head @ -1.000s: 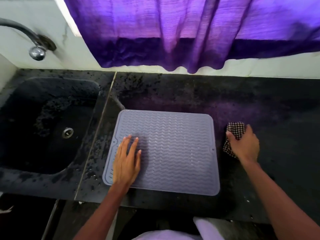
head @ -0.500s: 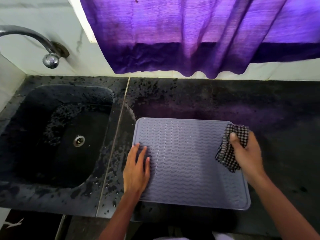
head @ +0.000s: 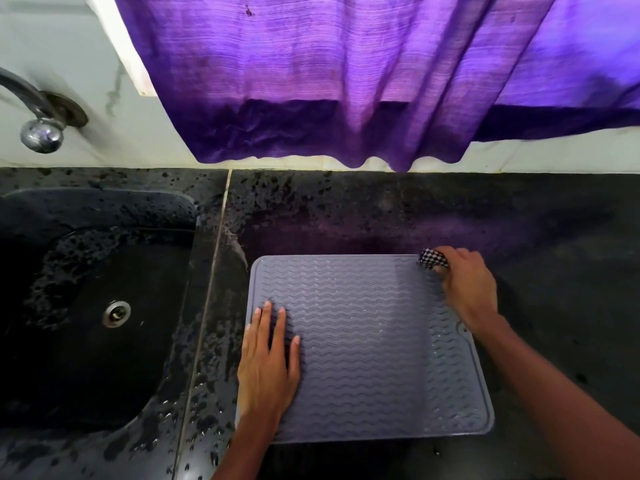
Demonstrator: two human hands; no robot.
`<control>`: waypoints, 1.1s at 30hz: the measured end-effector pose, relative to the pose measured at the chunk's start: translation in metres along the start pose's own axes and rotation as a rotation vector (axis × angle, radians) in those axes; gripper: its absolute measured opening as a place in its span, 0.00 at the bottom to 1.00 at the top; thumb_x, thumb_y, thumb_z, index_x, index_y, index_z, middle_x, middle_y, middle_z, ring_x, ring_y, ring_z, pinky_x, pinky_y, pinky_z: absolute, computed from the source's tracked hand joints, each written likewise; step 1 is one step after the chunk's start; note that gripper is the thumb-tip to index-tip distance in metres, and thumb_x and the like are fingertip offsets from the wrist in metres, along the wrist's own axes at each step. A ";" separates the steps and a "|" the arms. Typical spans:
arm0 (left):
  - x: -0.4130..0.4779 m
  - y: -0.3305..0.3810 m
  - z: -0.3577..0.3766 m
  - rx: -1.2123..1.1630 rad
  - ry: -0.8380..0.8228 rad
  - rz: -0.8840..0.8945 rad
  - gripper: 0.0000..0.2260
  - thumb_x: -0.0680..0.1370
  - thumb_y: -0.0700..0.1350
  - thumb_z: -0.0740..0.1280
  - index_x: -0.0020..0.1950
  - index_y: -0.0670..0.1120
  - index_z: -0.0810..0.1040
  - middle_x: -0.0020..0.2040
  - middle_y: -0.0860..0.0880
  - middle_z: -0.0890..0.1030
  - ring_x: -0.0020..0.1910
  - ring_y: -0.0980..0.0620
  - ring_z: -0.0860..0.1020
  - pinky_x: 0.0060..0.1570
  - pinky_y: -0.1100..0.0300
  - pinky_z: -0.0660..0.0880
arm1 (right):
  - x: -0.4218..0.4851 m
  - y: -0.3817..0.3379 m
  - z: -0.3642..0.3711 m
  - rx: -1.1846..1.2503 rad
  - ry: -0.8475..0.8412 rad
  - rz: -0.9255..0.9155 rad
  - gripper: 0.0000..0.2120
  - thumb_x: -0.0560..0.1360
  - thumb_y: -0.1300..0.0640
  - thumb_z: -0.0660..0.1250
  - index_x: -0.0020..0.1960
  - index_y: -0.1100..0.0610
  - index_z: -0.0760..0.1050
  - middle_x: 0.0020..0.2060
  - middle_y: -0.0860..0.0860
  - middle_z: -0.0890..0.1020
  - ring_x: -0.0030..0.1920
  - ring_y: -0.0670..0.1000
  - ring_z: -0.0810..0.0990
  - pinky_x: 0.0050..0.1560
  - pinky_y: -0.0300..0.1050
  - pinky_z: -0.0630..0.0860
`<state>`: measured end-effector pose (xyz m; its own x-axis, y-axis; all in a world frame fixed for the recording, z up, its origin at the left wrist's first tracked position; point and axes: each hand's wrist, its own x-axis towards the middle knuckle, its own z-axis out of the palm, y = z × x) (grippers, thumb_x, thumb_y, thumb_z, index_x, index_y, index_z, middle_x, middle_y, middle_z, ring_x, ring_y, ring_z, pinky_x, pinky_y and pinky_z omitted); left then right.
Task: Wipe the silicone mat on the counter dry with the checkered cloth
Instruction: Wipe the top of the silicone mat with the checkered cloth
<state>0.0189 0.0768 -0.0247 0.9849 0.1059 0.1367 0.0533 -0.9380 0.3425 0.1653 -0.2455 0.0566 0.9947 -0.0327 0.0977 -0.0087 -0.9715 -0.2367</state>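
A grey silicone mat (head: 367, 344) with a wavy ridged surface lies flat on the black counter (head: 554, 244), right of the sink. My left hand (head: 268, 362) rests flat on the mat's near left part, fingers spread, holding nothing. My right hand (head: 465, 285) is at the mat's far right corner, closed on the bunched black-and-white checkered cloth (head: 432, 258), which presses on the mat there. Most of the cloth is hidden under my fingers. Small water drops glint on the mat's right side.
A black sink (head: 86, 306) with a metal drain (head: 116, 313) sits to the left, its rim wet. A chrome tap (head: 38, 129) sticks out from the white wall. A purple curtain (head: 346, 81) hangs over the counter's back edge.
My right hand brought the cloth from the counter beside the mat onto the mat, then up to its far right corner. My left hand stayed pressed on the mat. The view shifted closer.
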 end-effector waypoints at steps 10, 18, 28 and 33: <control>0.003 0.003 0.000 0.036 -0.006 0.028 0.27 0.83 0.54 0.54 0.77 0.39 0.68 0.78 0.40 0.66 0.78 0.41 0.62 0.78 0.51 0.53 | 0.018 -0.011 0.034 0.085 0.057 -0.083 0.23 0.58 0.73 0.71 0.48 0.54 0.82 0.40 0.53 0.83 0.40 0.59 0.77 0.40 0.50 0.74; 0.004 0.005 -0.005 0.017 -0.047 0.016 0.27 0.84 0.55 0.51 0.76 0.40 0.69 0.78 0.40 0.66 0.78 0.41 0.63 0.77 0.48 0.57 | 0.024 -0.087 0.058 0.235 -0.078 -0.336 0.27 0.54 0.72 0.69 0.49 0.52 0.83 0.40 0.50 0.84 0.39 0.56 0.77 0.41 0.47 0.74; 0.002 -0.003 -0.005 0.012 -0.111 0.037 0.31 0.84 0.60 0.45 0.80 0.42 0.63 0.81 0.44 0.60 0.81 0.44 0.57 0.80 0.54 0.48 | 0.017 -0.105 0.034 0.344 -0.025 -0.405 0.21 0.71 0.65 0.68 0.61 0.49 0.76 0.50 0.47 0.81 0.49 0.53 0.74 0.44 0.48 0.67; 0.002 0.000 -0.005 0.011 -0.106 0.008 0.30 0.84 0.60 0.46 0.80 0.42 0.63 0.81 0.43 0.60 0.81 0.44 0.57 0.79 0.53 0.49 | 0.030 -0.014 0.015 0.163 -0.025 -0.288 0.17 0.70 0.61 0.72 0.57 0.50 0.77 0.47 0.48 0.80 0.49 0.55 0.74 0.45 0.50 0.70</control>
<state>0.0198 0.0787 -0.0201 0.9972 0.0636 0.0403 0.0467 -0.9423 0.3316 0.1967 -0.2298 0.0484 0.9562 0.2455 0.1594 0.2875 -0.8898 -0.3544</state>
